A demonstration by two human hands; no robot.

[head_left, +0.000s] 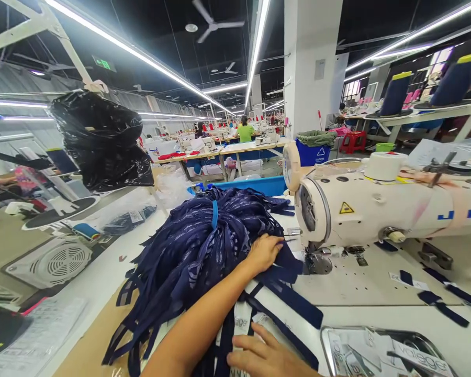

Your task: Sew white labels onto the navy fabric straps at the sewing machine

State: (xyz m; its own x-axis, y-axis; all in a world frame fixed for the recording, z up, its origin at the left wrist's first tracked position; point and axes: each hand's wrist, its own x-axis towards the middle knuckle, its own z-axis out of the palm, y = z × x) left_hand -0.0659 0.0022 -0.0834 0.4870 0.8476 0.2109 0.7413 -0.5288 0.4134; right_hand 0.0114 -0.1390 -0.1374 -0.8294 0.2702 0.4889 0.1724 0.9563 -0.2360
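A big heap of navy fabric strips [204, 246], bound with a blue band [214, 214], lies on the white table in front of me. My left hand [265, 252] reaches across the heap and curls its fingers over navy strips at the heap's right edge, just left of the presser foot [316, 262] of a white sewing machine [377, 209]. At the bottom edge, my right hand [269, 358] lies with fingers spread on loose navy strips and white printed labels [241, 322].
A metal tray [329, 340] with labels sits at the bottom right. Loose navy pieces [441, 306] lie on the machine bed. A black plastic bag [102, 139] hangs at the left above a round vent [57, 259]. A blue bin [259, 184] stands behind the heap. Other workers sit far off.
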